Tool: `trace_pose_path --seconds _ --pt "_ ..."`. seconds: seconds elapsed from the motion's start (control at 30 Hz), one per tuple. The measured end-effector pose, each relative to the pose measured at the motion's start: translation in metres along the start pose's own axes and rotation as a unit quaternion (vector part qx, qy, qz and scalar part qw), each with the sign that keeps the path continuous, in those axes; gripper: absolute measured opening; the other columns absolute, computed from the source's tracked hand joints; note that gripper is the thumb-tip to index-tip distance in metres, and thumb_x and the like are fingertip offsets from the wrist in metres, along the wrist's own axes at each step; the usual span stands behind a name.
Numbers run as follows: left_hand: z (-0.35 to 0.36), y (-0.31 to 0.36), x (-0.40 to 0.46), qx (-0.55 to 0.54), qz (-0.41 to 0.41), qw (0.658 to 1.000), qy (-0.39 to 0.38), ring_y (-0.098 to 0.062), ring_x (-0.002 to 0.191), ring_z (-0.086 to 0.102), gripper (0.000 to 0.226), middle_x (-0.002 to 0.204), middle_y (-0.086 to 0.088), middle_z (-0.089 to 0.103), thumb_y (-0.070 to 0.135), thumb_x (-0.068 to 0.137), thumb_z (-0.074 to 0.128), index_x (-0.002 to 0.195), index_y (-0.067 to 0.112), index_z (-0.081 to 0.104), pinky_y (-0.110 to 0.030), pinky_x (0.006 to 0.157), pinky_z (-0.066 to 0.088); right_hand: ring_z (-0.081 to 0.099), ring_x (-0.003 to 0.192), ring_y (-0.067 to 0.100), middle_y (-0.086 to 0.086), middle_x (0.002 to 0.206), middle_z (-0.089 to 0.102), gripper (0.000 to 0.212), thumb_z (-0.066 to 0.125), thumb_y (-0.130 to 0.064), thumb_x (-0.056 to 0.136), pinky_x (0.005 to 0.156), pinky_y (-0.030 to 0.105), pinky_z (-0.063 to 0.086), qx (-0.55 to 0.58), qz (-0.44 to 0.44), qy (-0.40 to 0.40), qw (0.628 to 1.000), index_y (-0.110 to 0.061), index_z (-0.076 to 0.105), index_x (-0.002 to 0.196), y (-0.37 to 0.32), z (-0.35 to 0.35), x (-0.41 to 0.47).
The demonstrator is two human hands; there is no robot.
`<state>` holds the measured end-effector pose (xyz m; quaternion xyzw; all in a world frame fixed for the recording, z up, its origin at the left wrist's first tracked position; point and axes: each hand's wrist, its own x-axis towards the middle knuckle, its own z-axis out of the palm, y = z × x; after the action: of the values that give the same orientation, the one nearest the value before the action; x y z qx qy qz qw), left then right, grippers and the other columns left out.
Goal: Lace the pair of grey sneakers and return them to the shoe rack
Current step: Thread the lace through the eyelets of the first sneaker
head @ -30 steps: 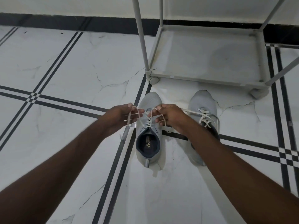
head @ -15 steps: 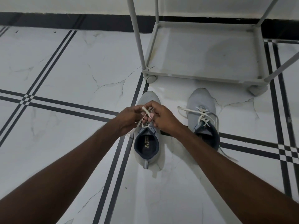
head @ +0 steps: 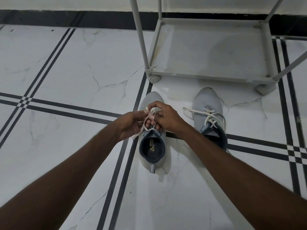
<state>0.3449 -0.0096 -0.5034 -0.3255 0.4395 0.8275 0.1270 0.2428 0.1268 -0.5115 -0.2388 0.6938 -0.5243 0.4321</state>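
Two grey sneakers with dark blue collars stand on the floor, toes pointing at the rack. Over the left sneaker both hands meet at its tongue. My left hand and my right hand each pinch the white lace, which loops between the fingers, and one end trails down to the left. The right sneaker stands apart with its white lace crossed loosely over the top, and my right forearm covers its heel.
A grey shoe rack on small wheels stands just beyond the toes, with a bare bottom shelf and slanted poles. White marble floor with black stripe lines lies all around. A black skirting runs along the wall behind.
My hands came together from a spread pull on the lace ends and now hold a loop close over the tongue. The camera shifted slightly.
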Motion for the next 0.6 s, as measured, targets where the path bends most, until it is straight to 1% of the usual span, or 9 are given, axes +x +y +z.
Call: trace_pose_path --seconds 0.1,0.2,0.3,0.43,0.53,0.6 --pt "0.003 -0.004 0.001 0.029 0.024 0.999 0.03 -0.013 0.066 0.054 0.018 0.077 -0.009 0.062 0.018 0.097 0.055 0.102 0.002 0.062 -0.018 0.06 0.051 0.053 0.051 0.017 0.009 0.072 0.064 0.021 0.055 -0.005 0.094 0.05 0.028 0.045 0.038 0.023 -0.019 0.999 -0.016 0.058 0.112 0.002 0.001 0.002" --pt "0.003 -0.004 0.002 0.022 0.028 0.998 0.047 -0.011 0.059 0.05 0.024 0.072 -0.007 0.061 0.022 0.099 0.051 0.099 0.004 0.066 -0.018 0.056 0.047 0.049 0.051 0.014 0.009 0.074 0.063 0.021 0.054 -0.008 0.096 0.048 0.026 0.043 0.078 0.05 -0.023 0.995 -0.01 0.053 0.117 0.001 0.005 0.003" --pt "0.003 -0.002 0.003 0.035 0.029 0.998 0.041 -0.009 0.056 0.047 0.024 0.068 -0.005 0.059 0.022 0.1 0.05 0.093 0.004 0.065 -0.017 0.053 0.043 0.049 0.05 0.012 0.007 0.072 0.063 0.023 0.056 -0.009 0.095 0.048 0.026 0.044 0.102 0.066 -0.019 0.992 -0.006 0.05 0.118 0.003 0.007 0.005" --pt "0.002 -0.001 0.003 0.015 0.016 0.999 0.036 -0.008 0.055 0.045 0.019 0.066 -0.003 0.054 0.018 0.099 0.049 0.094 0.005 0.062 -0.018 0.055 0.043 0.048 0.048 0.012 0.008 0.072 0.06 0.022 0.054 -0.005 0.096 0.048 0.025 0.044 0.153 0.093 -0.016 0.984 -0.009 0.042 0.113 0.007 0.001 0.005" --pt "0.001 0.002 0.001 0.012 0.009 0.999 0.031 -0.011 0.057 0.049 0.02 0.073 -0.007 0.055 0.021 0.098 0.05 0.1 0.005 0.062 -0.021 0.057 0.046 0.046 0.049 0.012 0.007 0.068 0.057 0.011 0.049 -0.001 0.097 0.049 0.025 0.042 0.173 0.106 -0.04 0.978 -0.01 0.047 0.103 0.006 -0.002 0.008" --pt "0.001 0.005 -0.001 0.052 0.02 0.998 0.021 -0.014 0.063 0.055 0.022 0.082 -0.013 0.061 0.022 0.097 0.054 0.104 0.004 0.064 -0.023 0.062 0.051 0.045 0.049 0.014 0.008 0.066 0.055 0.013 0.047 0.003 0.096 0.048 0.026 0.04 0.183 0.133 -0.033 0.974 -0.01 0.051 0.098 0.003 -0.003 0.012"
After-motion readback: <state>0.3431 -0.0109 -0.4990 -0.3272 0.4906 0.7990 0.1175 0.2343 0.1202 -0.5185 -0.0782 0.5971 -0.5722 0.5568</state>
